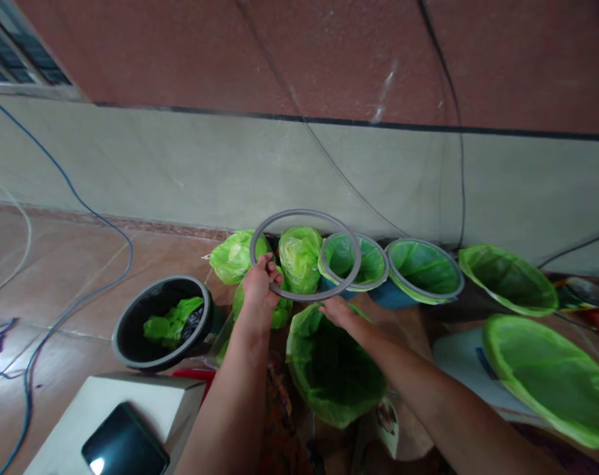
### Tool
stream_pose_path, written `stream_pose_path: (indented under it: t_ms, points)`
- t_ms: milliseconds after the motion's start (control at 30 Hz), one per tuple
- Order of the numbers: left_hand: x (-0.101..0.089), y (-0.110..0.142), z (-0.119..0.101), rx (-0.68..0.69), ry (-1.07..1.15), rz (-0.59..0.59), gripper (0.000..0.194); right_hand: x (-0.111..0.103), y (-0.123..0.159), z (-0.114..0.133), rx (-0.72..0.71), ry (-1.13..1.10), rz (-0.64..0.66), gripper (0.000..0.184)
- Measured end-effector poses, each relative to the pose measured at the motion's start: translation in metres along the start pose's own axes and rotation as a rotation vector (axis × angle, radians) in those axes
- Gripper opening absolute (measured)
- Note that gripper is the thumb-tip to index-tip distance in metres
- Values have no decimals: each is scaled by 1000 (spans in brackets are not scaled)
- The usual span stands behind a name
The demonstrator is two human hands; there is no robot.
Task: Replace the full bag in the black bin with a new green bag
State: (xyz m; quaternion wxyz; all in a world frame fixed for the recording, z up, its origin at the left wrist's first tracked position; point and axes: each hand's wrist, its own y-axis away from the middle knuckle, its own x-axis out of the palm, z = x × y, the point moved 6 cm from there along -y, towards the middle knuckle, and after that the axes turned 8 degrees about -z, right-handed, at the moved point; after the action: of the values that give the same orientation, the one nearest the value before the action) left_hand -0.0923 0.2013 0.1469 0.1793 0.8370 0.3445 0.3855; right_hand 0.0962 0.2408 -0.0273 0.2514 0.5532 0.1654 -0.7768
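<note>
A grey plastic ring [304, 216] is held up in front of me, above the floor. My left hand [260, 284] is closed on its lower left edge. My right hand [336, 310] grips its lower right edge from below, fingers curled. Directly beneath the ring stands a bin lined with a green plastic bag [329, 369], its mouth open. Behind the ring lie bunched green bags [299, 257].
A black bin with a grey rim [119, 330] and green plastic inside stands at left. Lined bins with grey rings [423, 270] and larger green-lined bins [541, 376] stand at right. A white box with a dark phone [124, 445] sits front left. Cables [82, 204] cross the floor.
</note>
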Motion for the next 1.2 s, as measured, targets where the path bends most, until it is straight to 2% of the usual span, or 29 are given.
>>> stream_pose_path:
  t_ms: [133, 400, 533, 667, 733, 800, 900, 967, 1033, 1200]
  points:
    - [-1, 0, -1, 13, -21, -14, 16, 2, 3, 0, -33, 15, 75, 29]
    - [-1, 1, 5, 41, -58, -28, 16, -1, 9, -3, 156, 5, 60, 40]
    - [-3, 2, 5, 43, -54, -17, 14, -4, 17, -23, 284, 75, 22, 34]
    - [-5, 4, 1, 45, -52, -24, 13, -18, 38, -49, 461, 128, 9, 34]
    - [-4, 4, -1, 49, -54, -29, 13, -28, 51, -54, 517, 163, 4, 39]
    - [-3, 5, -2, 53, -57, -32, 14, -39, 63, -47, 508, 227, -78, 47]
    - [0, 6, -1, 49, -57, -25, 14, -47, 77, -19, 365, 285, -218, 51]
    - [2, 7, -1, 48, -53, -17, 14, -39, 81, 0, 264, 263, -192, 47]
    - [3, 8, 0, 47, -49, -9, 14, -27, 80, 7, 238, 248, -122, 47]
    - [3, 9, -1, 42, -48, 0, 13, 4, 67, -14, 380, 253, 21, 52]
